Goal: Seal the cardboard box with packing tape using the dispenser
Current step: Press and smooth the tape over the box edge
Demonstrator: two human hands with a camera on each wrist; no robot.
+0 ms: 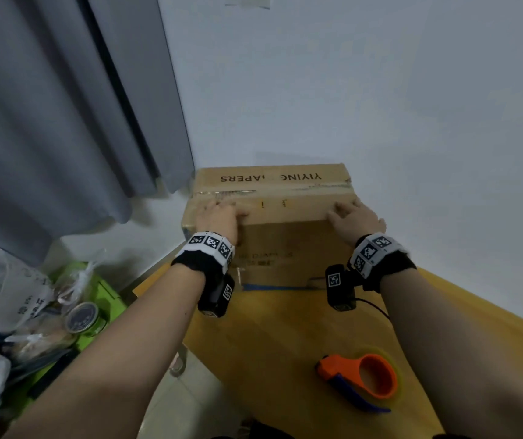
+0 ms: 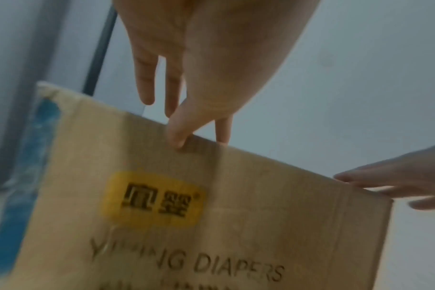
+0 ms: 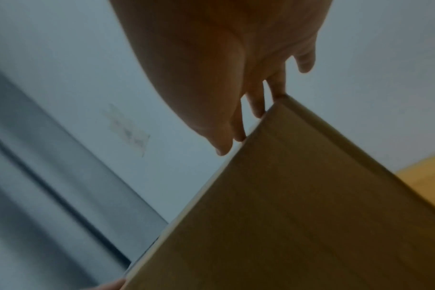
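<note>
A brown cardboard box [image 1: 285, 242] printed with diaper branding stands at the far end of the wooden table, its top flaps folded down. My left hand [image 1: 219, 213] lies flat on the near left of the lid, fingers straight, thumb at the front edge [image 2: 176, 137]. My right hand [image 1: 353, 213] rests flat on the near right corner, fingers extended over the edge [image 3: 256, 106]. An orange and blue tape dispenser [image 1: 361, 380] lies on the table near me, right of centre, apart from both hands. The box front [image 2: 211, 215] shows a yellow logo.
A wooden table [image 1: 269, 337] bears the box and dispenser. White walls close in behind and to the right. A grey curtain [image 1: 64, 122] hangs at left. A green crate [image 1: 102, 296] with bags and a jar sits at lower left beside the table.
</note>
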